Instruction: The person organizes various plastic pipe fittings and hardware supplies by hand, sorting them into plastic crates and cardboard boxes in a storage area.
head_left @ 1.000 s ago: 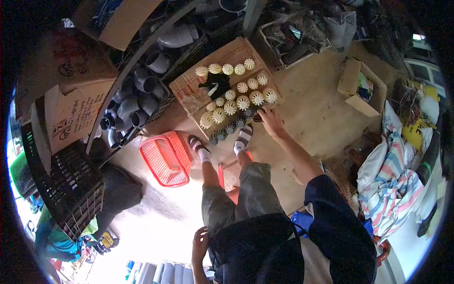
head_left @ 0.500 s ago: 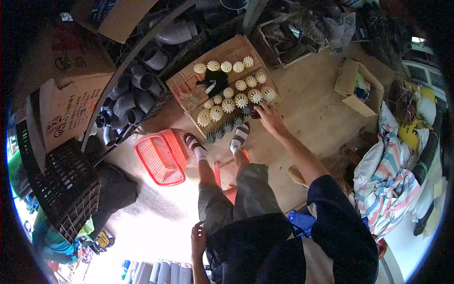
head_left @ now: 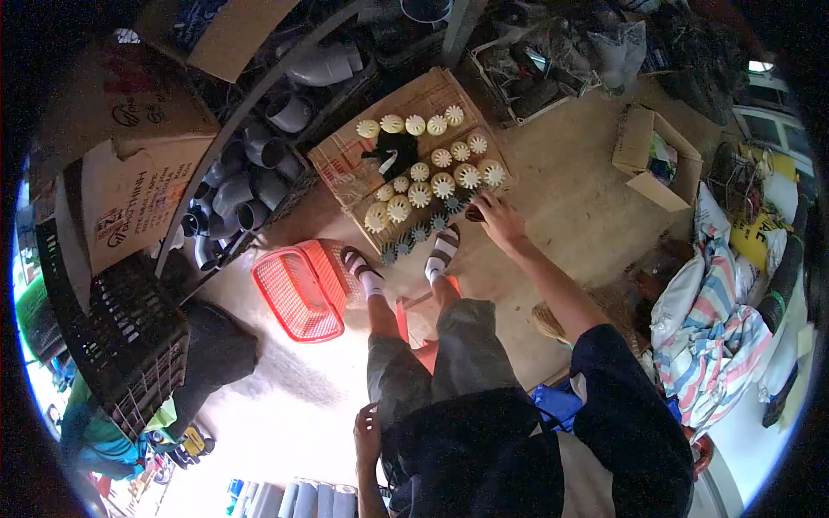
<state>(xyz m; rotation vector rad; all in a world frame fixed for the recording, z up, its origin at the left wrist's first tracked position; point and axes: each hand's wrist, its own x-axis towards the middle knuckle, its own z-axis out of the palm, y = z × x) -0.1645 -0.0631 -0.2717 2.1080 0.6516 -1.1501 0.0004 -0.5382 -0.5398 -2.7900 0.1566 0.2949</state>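
Observation:
My right hand [head_left: 501, 220] is at the right front edge of a flat cardboard sheet [head_left: 341, 168], its fingers closed on a small dark brown piece [head_left: 474, 212]. Beside it, a row of dark grey-green ribbed pieces [head_left: 420, 233] runs along the front edge. Behind these stand several cream ribbed round pieces [head_left: 443, 185] of different sizes, in rows. Among them lies a black cloth-like item [head_left: 393, 154] with a white patch. My left hand [head_left: 368, 432] rests by my left thigh, fingers loosely bent and apart, holding nothing visible.
A red plastic basket [head_left: 298, 293] stands left of my feet. Grey pipe elbows [head_left: 235, 192] fill a rack at the left, near a large carton [head_left: 142, 194]. An open cardboard box [head_left: 639, 147] and striped sacks [head_left: 712, 332] are on the right.
My right hand has shifted slightly down and right of the cardboard's corner, with the dark piece still at its fingertips. The whole view has moved a little; my left hand stays by the thigh.

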